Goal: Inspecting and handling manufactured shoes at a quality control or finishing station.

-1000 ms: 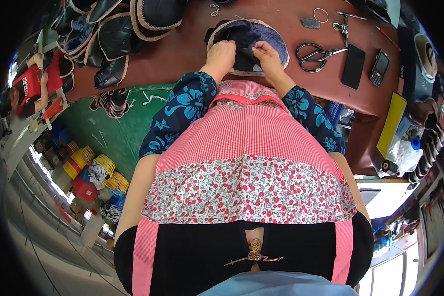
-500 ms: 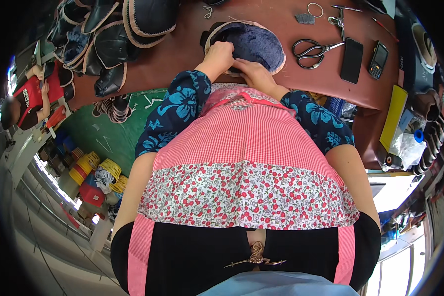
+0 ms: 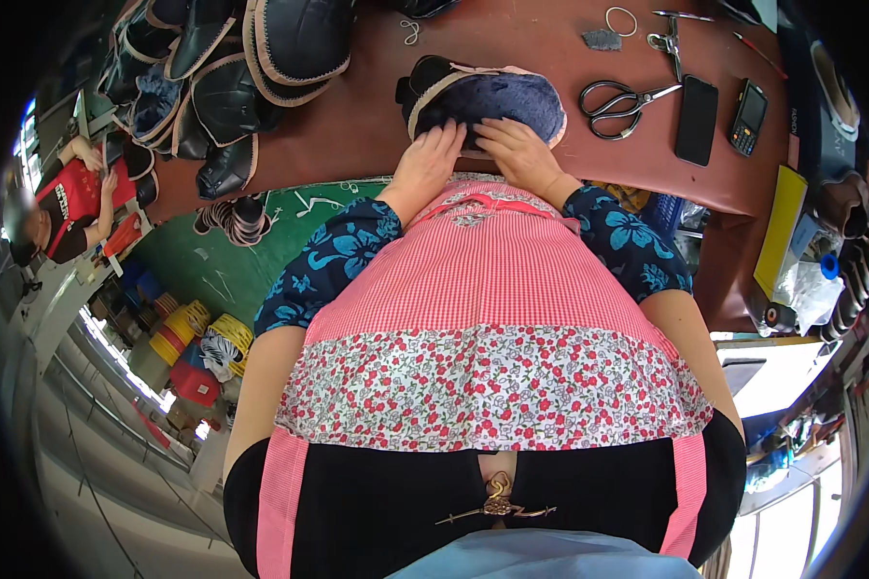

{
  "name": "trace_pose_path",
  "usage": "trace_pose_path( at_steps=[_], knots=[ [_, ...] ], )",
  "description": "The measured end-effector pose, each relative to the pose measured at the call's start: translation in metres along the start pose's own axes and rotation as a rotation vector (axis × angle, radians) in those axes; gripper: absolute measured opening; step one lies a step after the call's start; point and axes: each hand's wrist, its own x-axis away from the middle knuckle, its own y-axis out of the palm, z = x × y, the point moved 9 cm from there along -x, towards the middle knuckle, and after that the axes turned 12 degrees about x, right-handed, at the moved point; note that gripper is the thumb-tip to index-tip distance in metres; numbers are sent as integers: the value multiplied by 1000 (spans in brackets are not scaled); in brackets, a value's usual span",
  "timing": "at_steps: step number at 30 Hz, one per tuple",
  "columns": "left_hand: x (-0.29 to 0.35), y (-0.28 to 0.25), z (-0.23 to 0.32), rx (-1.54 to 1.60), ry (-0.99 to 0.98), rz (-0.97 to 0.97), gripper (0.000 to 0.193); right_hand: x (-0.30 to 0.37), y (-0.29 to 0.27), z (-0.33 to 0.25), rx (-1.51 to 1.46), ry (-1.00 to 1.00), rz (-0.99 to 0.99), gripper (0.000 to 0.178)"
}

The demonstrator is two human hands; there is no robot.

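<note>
A shoe upper (image 3: pixel 507 95) lies on the brown table with its dark blue fur lining facing up. A pale edge runs around it and its left end is black. My left hand (image 3: pixel 429 162) is closed over the near edge at the left, fingertips on the fur. Beside it, my right hand (image 3: pixel 519 154) grips the same near edge further right, its fingers bent over the lining. The two hands are slightly apart, and both thumbs are mostly hidden. Right of the upper lie black-handled scissors (image 3: pixel 620 106).
Black shoe uppers (image 3: pixel 230 92) are heaped at the table's left. A phone (image 3: pixel 695 119), a handheld keypad device (image 3: pixel 746 118), a ring (image 3: pixel 621 21) and a grey scrap (image 3: pixel 602 40) lie to the right. At far left is another person in a red apron (image 3: pixel 75 188).
My left hand has come away from the inside left of the upper and down to its near edge. My right hand's fingers now reach over that edge onto the fur.
</note>
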Motion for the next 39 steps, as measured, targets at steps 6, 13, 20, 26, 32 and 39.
trace_pose_path(
  at_steps=[6,13,20,26,32,39],
  knots=[
    [-11,-9,-1,-130,160,47,52,-9,-9,10,-125,70,-55,48],
    [-40,-121,-26,390,112,182,42,-45,-117,15,145,161,37,54],
    [-39,-200,1,817,-21,223,32,-103,-233,45,-338,192,108,19],
    [-34,-209,-14,1931,-219,185,33,-84,-211,107,-1221,961,-4,50],
    [-22,-202,-23,2314,-476,303,39,-90,-162,55,-1735,716,204,41],
    [-16,-168,-33,2249,-538,348,43,-91,-168,47,-1646,831,190,38]
  ],
)
